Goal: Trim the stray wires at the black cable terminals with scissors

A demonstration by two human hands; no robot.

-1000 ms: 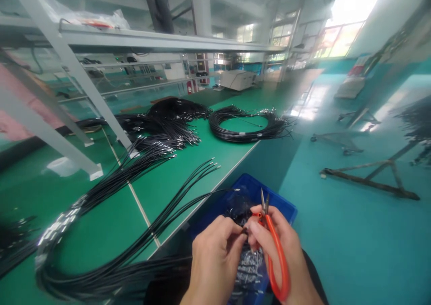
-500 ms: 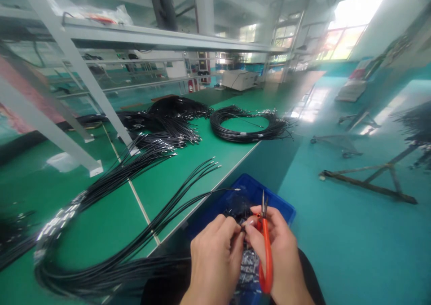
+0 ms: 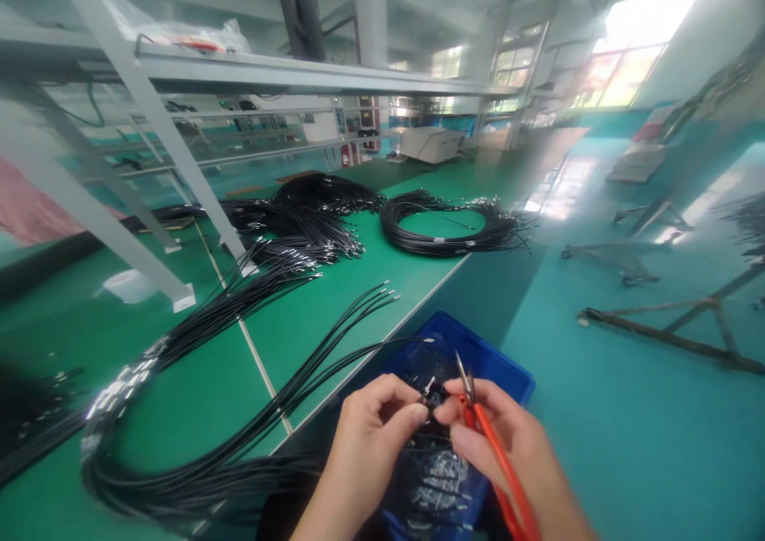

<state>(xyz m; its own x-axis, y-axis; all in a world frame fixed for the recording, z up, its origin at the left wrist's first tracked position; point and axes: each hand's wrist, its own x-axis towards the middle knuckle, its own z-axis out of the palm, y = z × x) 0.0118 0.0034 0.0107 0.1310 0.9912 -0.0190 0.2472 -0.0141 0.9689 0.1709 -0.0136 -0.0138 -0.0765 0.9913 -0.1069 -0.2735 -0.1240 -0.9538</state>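
Observation:
My left hand (image 3: 374, 429) is closed in a pinch on a cable end (image 3: 429, 385) with a bright metal tip. Held in my right hand (image 3: 508, 429) are red-handled needle-nose pliers (image 3: 499, 457), their jaws pointing up and away from me. The thumb and forefinger of that hand are beside a small black part (image 3: 441, 396), close to the cable end; whether the two touch I cannot tell. Both hands are above a blue bin (image 3: 514, 370) holding small silvery parts (image 3: 442, 477) and dark pieces, partly hidden by the hands.
A bundle of black cables (image 3: 233, 437) curves over the green table (image 3: 335, 318), its loose ends near the bin. Behind lie a coiled cable bundle (image 3: 454, 245) and further black cables (image 3: 326, 193). Shelf posts (image 3: 158, 127) stand at left, a wheeled metal stand (image 3: 669, 326) at right.
My hands have moved slightly apart, and the metal tip now shows at my left fingers. The pliers have tilted, their handles swinging down to the right. The view has shifted a little.

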